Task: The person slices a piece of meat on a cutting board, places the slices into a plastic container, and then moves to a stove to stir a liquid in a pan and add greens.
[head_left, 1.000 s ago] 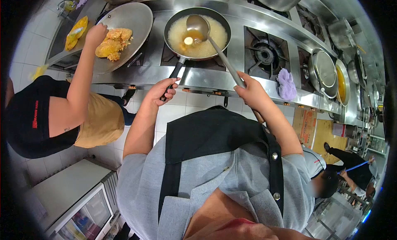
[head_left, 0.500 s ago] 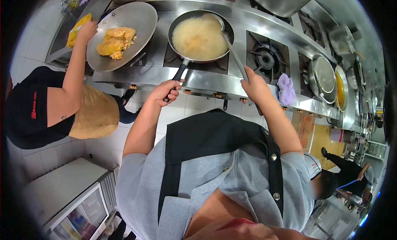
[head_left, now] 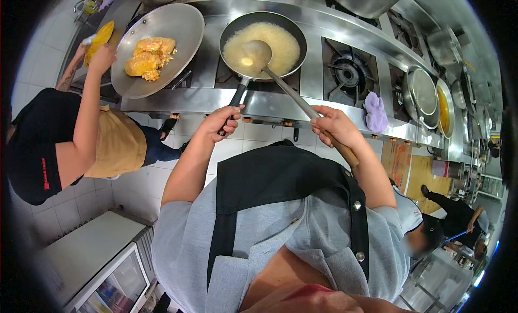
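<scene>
My left hand [head_left: 221,122] is wrapped round the black handle of a dark frying pan [head_left: 229,30], which sits on a burner of the stove. Pale, foamy bubbling liquid [head_left: 283,40] covers much of the pan's bottom. In my right hand [head_left: 335,128] is the wooden grip of a long-handled ladle [head_left: 256,53], its round metal bowl low in the liquid on the pan's near left side. What lies beneath the foam is hidden. Left of the pan, a wide metal wok [head_left: 183,30] holds folded golden food [head_left: 150,59] with crumbly bits.
A co-worker [head_left: 70,135] at the left handles a yellow object [head_left: 100,40]. Right of my pan are a bare burner [head_left: 348,70], a purple cloth [head_left: 374,112] on the stove edge and stacked strainers [head_left: 422,97]. Other people [head_left: 464,221] are at the far right.
My right hand has swung the ladle from the pan's far right side to its near left. My left hand stays on the pan handle. The co-worker's second hand now shows at the yellow object.
</scene>
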Motion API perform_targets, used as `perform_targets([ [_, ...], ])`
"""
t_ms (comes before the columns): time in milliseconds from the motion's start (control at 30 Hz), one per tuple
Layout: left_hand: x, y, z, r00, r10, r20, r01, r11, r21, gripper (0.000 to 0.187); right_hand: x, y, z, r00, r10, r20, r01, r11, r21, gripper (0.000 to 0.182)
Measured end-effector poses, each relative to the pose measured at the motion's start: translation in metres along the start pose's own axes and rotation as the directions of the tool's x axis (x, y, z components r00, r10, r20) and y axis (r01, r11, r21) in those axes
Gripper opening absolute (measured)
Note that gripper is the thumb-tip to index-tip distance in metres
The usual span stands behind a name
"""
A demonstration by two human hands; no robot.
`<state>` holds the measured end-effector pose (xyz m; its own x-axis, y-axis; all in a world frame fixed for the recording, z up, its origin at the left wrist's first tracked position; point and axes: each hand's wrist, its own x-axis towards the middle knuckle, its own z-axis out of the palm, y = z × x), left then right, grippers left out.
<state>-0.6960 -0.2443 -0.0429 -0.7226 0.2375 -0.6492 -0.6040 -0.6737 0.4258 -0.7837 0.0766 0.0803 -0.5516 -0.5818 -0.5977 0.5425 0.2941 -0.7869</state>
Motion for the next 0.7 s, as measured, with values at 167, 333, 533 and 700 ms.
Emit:
perform_targets([
  [167, 0.002, -0.007, 0.002, 1.000, 0.002, 0.011, -0.002, 1.000, -0.020, 0.027, -0.010, 0.002, 0.016, 0.993, -0.067, -0.100, 0.060, 0.995, -0.080, 0.051],
  [333, 0.004, -0.011, 0.003, 0.999, 0.005, 0.034, -0.004, 1.000, -0.009, 0.024, -0.013, 0.007, 0.020, 0.950, -0.189, -0.248, 0.140, 0.969, -0.204, 0.055],
  [533, 0.003, -0.013, 0.006, 1.000, -0.001, 0.003, 0.001, 0.998, -0.056, 0.022, -0.021, 0.008, 0.006, 0.846, -0.398, -0.355, 0.161, 0.825, -0.541, 0.059],
  [700, -0.001, -0.012, 0.011, 0.999, 0.034, -0.022, -0.034, 0.999, -0.001, 0.024, -0.032, 0.001, -0.015, 0.760, -0.576, -0.302, 0.166, 0.622, -0.765, 0.060],
])
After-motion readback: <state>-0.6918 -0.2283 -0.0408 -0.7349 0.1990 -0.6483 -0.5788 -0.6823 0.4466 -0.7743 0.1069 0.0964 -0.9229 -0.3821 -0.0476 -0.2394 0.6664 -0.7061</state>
